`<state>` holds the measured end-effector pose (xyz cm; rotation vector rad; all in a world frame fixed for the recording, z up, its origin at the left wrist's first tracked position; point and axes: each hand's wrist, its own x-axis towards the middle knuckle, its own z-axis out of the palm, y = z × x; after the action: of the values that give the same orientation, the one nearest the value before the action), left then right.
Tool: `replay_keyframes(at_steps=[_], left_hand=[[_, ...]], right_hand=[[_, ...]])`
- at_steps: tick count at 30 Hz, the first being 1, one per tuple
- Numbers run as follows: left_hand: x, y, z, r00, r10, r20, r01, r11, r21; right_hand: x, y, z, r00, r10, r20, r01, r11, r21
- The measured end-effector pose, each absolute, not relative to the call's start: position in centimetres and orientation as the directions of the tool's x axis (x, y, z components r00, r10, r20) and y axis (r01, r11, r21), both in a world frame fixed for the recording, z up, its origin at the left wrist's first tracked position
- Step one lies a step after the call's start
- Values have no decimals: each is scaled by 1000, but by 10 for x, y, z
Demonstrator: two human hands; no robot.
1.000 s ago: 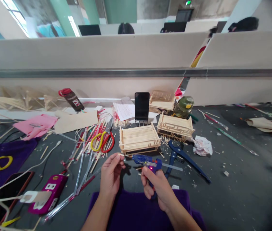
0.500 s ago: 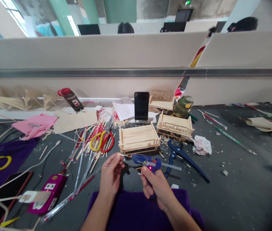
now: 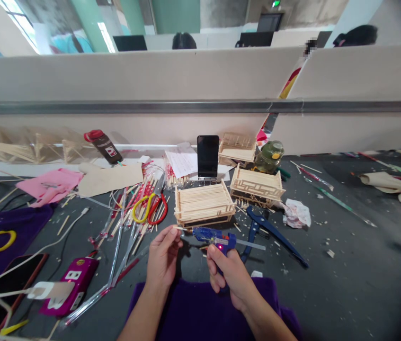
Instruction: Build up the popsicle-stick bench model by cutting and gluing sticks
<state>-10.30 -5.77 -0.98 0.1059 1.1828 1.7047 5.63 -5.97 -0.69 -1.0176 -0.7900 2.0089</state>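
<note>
My right hand [image 3: 226, 271] is closed round the handle of a blue hot glue gun [image 3: 209, 234], with a red light lit on its body. A clear glue stick [image 3: 252, 244] pokes out of its back end. Between the thumb and fingertips of my left hand [image 3: 165, 251] is a short wooden stick [image 3: 178, 228], its end at the gun's nozzle. Just beyond the gun stands a small wooden stick model [image 3: 203, 203] with a slatted top. A dark blue cutter tool [image 3: 278, 237] lies to the right of the gun.
Yellow and red scissors [image 3: 149, 208] lie on loose sticks and plastic wrappers at the left. A phone [image 3: 208, 156] stands upright behind the model. Another stick model [image 3: 257, 183], a green bottle [image 3: 270, 156] and crumpled tissue [image 3: 297, 213] sit at the right. A magenta power strip [image 3: 74, 284] is near left.
Both hands, the glue gun and the stick keep almost the same pose. The whole view has shifted very slightly.
</note>
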Motion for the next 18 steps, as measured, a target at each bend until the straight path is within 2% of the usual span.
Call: replay_keyframes(at_steps=[18], left_hand=[[-103, -57, -11, -469, 778, -419, -677, -12, 736]], right_hand=[[57, -61, -7, -417, 823, -386, -338, -535, -774]])
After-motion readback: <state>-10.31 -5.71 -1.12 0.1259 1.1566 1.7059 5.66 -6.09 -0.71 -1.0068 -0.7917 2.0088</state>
